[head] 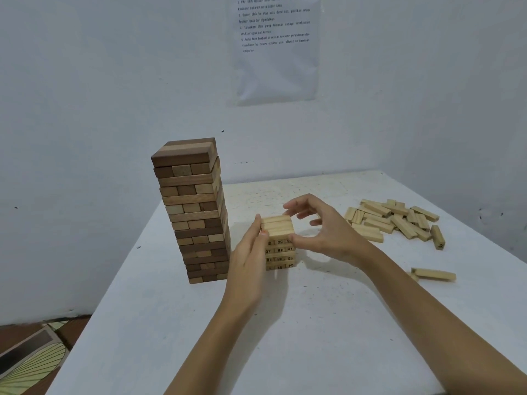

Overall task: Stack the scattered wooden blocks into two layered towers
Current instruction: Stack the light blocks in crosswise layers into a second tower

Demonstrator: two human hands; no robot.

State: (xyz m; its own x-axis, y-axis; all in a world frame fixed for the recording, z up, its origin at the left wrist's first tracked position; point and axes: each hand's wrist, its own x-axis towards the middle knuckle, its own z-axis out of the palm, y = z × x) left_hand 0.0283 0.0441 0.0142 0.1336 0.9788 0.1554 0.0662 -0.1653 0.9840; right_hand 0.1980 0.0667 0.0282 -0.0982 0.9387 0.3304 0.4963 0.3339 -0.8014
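A short tower of pale numbered blocks (281, 252) stands mid-table, several layers high. My left hand (248, 260) presses flat against its left side with straight fingers. My right hand (322, 226) is at its right side: the thumb touches the top layer's front right corner, and the arched fingers reach over the far edge, holding no loose block. To the left rises a tall tower of mixed dark and light brown blocks (196, 212). A pile of loose pale blocks (396, 220) lies at the right.
One loose pale block (433, 274) lies alone near the table's right edge, with a small one beside it. The white table (285, 337) stands against a white wall carrying a printed sheet (275, 47). The floor shows at the lower left.
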